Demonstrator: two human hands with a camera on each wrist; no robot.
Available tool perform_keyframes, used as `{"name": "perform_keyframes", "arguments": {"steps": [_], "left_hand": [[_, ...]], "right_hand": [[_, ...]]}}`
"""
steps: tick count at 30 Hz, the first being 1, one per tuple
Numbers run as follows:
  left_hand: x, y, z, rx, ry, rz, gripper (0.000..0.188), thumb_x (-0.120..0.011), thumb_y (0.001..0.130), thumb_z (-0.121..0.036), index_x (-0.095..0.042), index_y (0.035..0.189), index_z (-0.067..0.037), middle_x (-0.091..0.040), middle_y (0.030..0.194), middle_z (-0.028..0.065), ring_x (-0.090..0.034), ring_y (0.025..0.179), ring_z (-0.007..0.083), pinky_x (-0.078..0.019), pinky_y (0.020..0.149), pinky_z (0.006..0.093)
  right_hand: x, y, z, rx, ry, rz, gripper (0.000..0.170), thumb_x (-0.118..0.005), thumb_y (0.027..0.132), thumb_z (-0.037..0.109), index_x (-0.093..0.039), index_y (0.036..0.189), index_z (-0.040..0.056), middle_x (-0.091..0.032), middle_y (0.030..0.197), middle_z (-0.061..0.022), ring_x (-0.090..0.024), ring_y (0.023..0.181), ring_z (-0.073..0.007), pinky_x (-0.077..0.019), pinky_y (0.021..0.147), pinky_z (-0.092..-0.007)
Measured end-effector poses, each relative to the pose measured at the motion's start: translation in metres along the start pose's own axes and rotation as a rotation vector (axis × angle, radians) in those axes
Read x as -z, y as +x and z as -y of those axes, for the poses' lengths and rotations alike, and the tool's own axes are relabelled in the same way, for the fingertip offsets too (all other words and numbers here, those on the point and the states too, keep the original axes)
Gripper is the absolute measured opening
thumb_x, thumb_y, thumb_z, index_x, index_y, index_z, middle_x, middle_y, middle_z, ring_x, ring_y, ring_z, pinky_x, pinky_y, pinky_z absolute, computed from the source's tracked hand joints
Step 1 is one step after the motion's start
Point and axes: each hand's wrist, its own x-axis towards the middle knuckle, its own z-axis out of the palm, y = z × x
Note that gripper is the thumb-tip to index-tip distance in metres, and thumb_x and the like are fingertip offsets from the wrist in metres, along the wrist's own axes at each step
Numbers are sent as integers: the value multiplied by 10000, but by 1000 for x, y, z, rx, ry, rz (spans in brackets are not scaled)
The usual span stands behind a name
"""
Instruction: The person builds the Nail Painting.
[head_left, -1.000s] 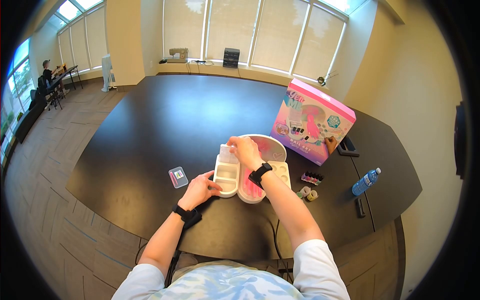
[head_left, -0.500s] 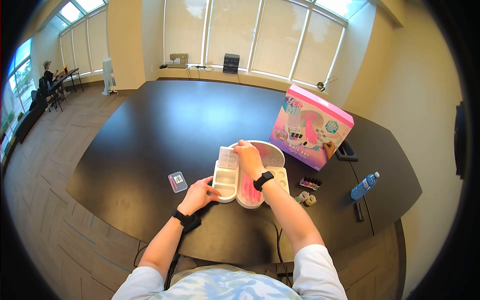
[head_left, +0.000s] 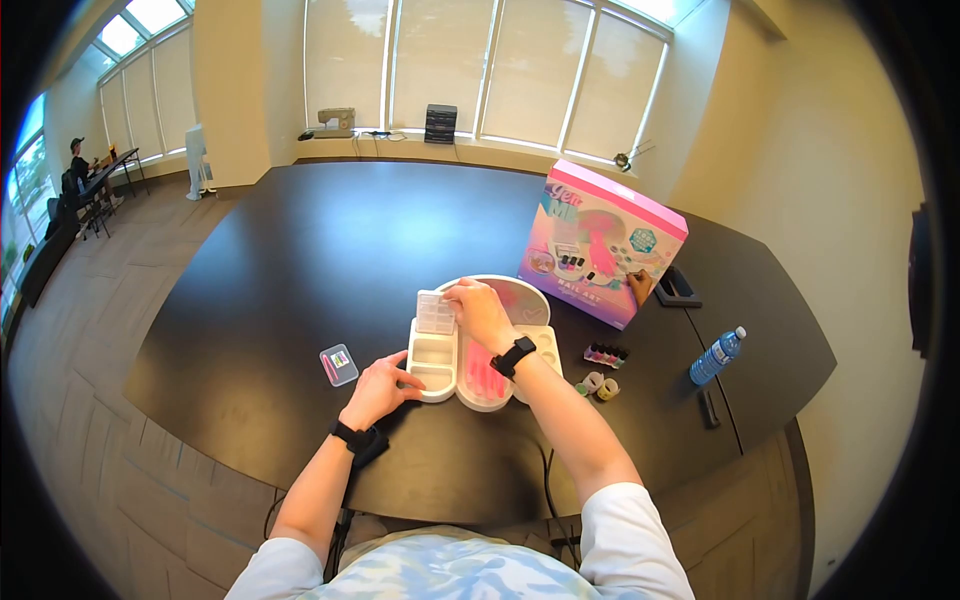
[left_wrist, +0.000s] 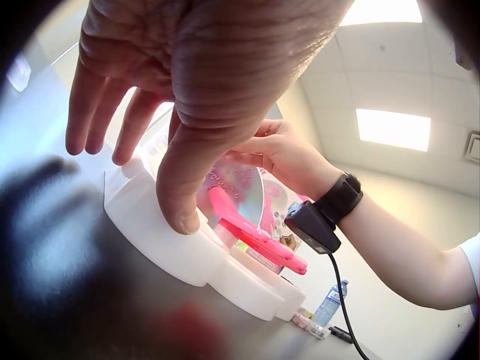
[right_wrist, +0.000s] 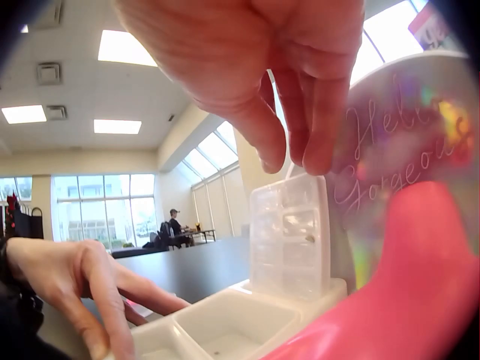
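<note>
We see a dark table [head_left: 300, 240], and on its far right part a pink-topped box [head_left: 605, 245]. Nearer stands a white tray [head_left: 433, 366], beside an oval-topped mirror [head_left: 528, 300] and a pink model hand [head_left: 487, 375]. At the tray's left side we see the left hand [head_left: 380, 388], fingers fairly straight, thumb resting on the outer wall. The right hand [head_left: 480, 315] seems to pinch the top edge of a clear divided case [head_left: 435, 312], though its fingertips partly overlap; the case stands upright at the tray's far end. Polish bottles [head_left: 606, 356] sit to the right.
</note>
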Motion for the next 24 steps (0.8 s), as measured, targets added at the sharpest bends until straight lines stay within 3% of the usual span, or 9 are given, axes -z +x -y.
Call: {"name": "perform_keyframes", "arguments": {"steps": [4,7,10,14,19,24], "left_hand": [[1,0,-3,45,-9,3,224,-873,698,-178,-831,917,-184,-580,1449,147,-643,1177,351,-520,982,415],[3,-1,-4,20,1,16,230,-876,692,-181,-830,917,-177,-578,1449,157,-639,1183,358,-520,984,418],[1,2,2,-15,26,4,232,-876,690,-187,-830,917,-183,-576,1446,169,-632,1193,362,-518,987,419],[-1,1,2,-14,34,-31,236,-877,673,-191,-831,904,-176,-605,1391,203,-652,1158,367,-527,975,402],[-2,1,0,18,-28,-32,235,-875,674,-128,-824,903,-139,-624,1378,157,-715,765,306,-560,788,359],[0,2,-6,59,-28,0,246,-874,677,-123,-824,917,-138,-631,1373,162,-730,910,316,-558,842,369]], "right_hand": [[26,-15,5,-58,130,-12,137,-694,849,49,-756,968,23,-699,966,-159,-696,895,-337,-560,818,-406],[59,-35,5,-80,224,-47,147,-739,853,53,-767,993,21,-730,970,-109,-715,827,-215,-588,736,-315],[102,-65,6,-180,264,-87,142,-751,853,56,-772,988,15,-735,950,-99,-712,806,-186,-581,732,-305],[156,-122,-27,-349,115,-222,138,-773,831,79,-782,953,13,-745,858,-100,-703,744,-166,-541,676,-274],[206,-203,-74,-650,37,-288,131,-747,856,100,-794,959,32,-756,789,-63,-693,687,-115,-527,646,-255],[216,-254,-98,-767,-33,-276,143,-760,830,64,-789,967,38,-747,812,-69,-694,707,-141,-543,670,-293]]}}
